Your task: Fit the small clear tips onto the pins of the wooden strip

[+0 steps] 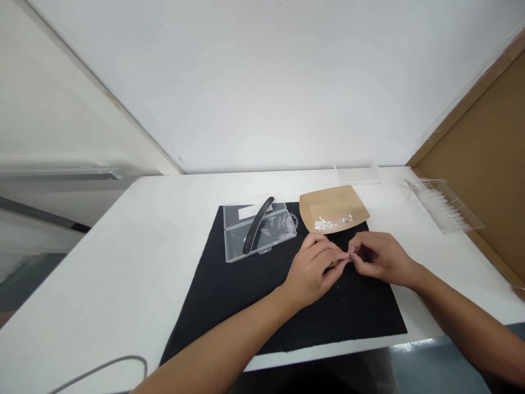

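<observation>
Above a black cloth (229, 306), my left hand (314, 268) and my right hand (379, 257) meet with their fingertips pinched together. Whatever is between the fingers is too small to make out. Left of them lies an open clear plastic case (232, 254) holding several clear nail tips (281, 221). A black curved nail file (257, 225) rests across the case. Just beyond my hands, a brown paper tray (328, 200) holds a scatter of small white pieces (324, 224).
At the right of the white table (123, 262) stands a clear box with rows of white nail tips (445, 208). Another clear container (356, 174) is near the back wall. A brown board (488, 148) borders the right side, and a grey cable (123, 358) curls at the lower left.
</observation>
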`<state>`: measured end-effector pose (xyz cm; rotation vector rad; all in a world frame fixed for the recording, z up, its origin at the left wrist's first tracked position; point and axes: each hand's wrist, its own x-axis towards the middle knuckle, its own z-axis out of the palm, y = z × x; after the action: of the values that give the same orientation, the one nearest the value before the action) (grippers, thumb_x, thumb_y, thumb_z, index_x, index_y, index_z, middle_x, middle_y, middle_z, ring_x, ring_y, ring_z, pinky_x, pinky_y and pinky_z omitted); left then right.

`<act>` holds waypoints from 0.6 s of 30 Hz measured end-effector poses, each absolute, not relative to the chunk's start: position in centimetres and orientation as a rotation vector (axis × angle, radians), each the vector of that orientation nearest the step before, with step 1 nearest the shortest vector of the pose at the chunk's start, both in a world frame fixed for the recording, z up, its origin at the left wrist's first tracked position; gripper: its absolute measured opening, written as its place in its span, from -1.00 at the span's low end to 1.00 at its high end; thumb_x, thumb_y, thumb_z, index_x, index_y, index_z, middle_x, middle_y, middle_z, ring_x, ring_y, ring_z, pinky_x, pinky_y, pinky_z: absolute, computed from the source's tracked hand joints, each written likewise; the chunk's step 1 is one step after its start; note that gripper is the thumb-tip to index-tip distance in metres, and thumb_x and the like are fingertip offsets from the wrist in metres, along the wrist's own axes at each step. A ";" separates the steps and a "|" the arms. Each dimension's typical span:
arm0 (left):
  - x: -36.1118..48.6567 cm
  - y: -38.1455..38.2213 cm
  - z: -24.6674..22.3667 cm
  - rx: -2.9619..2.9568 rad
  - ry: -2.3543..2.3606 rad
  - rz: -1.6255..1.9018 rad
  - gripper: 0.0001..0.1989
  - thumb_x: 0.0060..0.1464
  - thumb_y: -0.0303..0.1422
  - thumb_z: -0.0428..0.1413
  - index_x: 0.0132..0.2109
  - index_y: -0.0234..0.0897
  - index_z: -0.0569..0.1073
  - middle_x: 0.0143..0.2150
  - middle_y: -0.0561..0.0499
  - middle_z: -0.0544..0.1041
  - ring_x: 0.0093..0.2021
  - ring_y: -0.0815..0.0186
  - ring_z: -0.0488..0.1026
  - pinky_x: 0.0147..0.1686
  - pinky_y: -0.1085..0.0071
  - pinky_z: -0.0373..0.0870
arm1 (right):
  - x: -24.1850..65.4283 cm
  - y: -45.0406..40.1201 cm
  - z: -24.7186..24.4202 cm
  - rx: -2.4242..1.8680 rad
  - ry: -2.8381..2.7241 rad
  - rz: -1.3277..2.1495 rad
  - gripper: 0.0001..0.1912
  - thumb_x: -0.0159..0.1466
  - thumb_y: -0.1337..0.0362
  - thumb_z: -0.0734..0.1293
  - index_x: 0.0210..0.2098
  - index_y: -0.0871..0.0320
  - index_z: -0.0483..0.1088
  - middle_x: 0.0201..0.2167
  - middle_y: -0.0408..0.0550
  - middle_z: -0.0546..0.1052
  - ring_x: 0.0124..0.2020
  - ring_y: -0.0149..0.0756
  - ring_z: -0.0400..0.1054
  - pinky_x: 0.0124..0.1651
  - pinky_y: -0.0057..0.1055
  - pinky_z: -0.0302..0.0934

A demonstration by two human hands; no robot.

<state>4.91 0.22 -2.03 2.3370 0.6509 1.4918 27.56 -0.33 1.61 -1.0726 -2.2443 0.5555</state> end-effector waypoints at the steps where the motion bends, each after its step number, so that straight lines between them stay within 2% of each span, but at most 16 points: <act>1: 4.9 0.2 -2.0 2.337 0.646 1.491 -0.87 0.32 -0.48 0.24 -0.03 -0.24 0.52 -0.20 -0.03 0.68 -0.20 0.26 0.58 -0.05 0.19 0.50 | 27.5 -0.3 1.6 -1.075 -2.244 0.560 -0.93 0.31 0.37 0.36 -0.25 0.07 0.45 -0.44 -0.24 0.52 -0.46 -0.46 0.38 -0.37 -0.52 0.22; 10: 4.8 0.0 -1.7 2.331 0.649 1.489 -0.87 0.28 -0.53 0.23 -0.07 -0.26 0.50 -0.22 -0.03 0.67 -0.20 0.26 0.57 -0.03 0.19 0.46 | 28.0 -0.4 1.8 -1.058 -2.174 0.799 -0.95 0.39 0.29 0.39 -0.19 0.06 0.53 -0.42 -0.20 0.55 -0.47 -0.46 0.39 -0.42 -0.53 0.21; 18: 4.8 -0.2 -1.7 2.332 0.606 1.486 -0.88 0.28 -0.52 0.22 -0.07 -0.26 0.50 -0.23 -0.03 0.66 -0.24 0.28 0.58 -0.02 0.17 0.45 | 28.7 -0.3 1.8 -0.955 -2.149 0.961 -0.92 0.38 0.30 0.43 -0.13 0.07 0.57 -0.33 -0.11 0.61 -0.44 -0.43 0.42 -0.44 -0.52 0.22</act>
<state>4.83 -0.22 -1.73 2.3317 0.6063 1.4863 28.67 -0.29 1.84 -0.9554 -2.1487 0.9607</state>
